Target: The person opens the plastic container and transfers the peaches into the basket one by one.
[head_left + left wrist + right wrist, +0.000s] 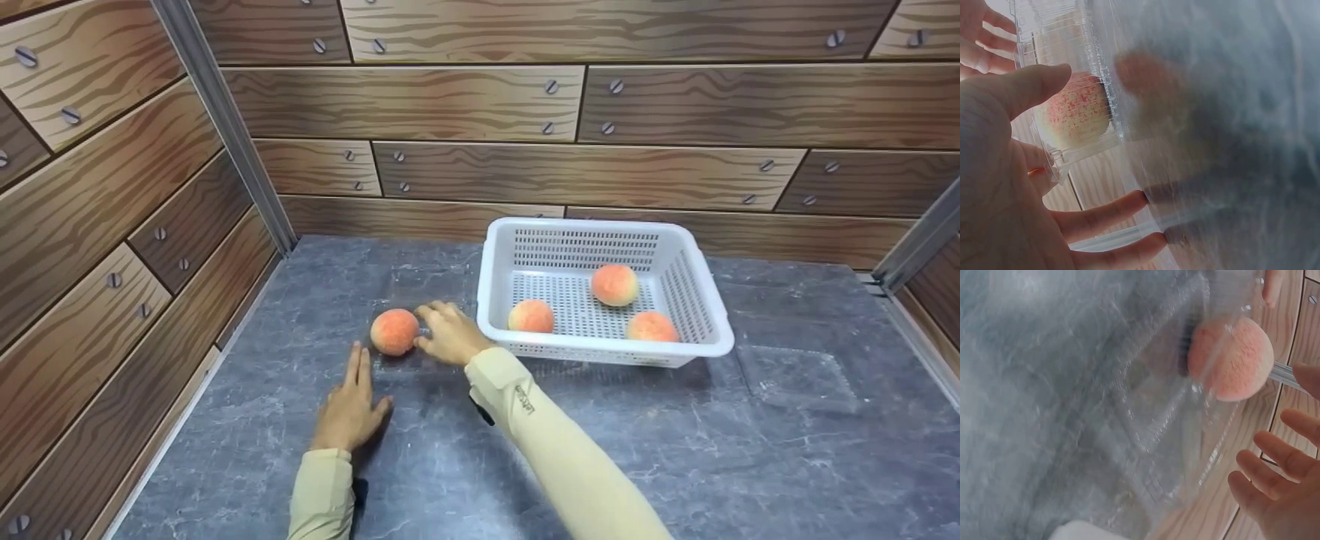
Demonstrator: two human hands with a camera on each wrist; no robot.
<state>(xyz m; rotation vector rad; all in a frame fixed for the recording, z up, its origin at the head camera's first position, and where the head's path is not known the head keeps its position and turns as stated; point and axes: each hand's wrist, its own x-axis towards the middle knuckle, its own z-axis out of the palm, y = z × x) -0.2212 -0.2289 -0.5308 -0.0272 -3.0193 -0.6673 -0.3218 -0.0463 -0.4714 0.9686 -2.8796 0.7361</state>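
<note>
A red-and-yellow peach [394, 332] sits in a clear plastic box, which shows around the peach [1075, 112] in the left wrist view. My left hand [352, 412] lies at the near left of it, fingers stretched forward and thumb apart. In the left wrist view the thumb [1044, 84] overlaps the box's side; whether it touches is unclear. From the right, my right hand [454, 335] reaches beside the peach with fingers spread. The right wrist view shows its fingers [1266, 475] apart from the peach [1233, 358].
A white perforated basket [600, 341] stands right of my right hand, with peaches inside, one of them a peach [615, 285] near its back. Another faint clear plastic outline [802, 379] lies at the right of the grey tabletop [750, 465]. Wood-patterned walls [480, 105] enclose the back and sides.
</note>
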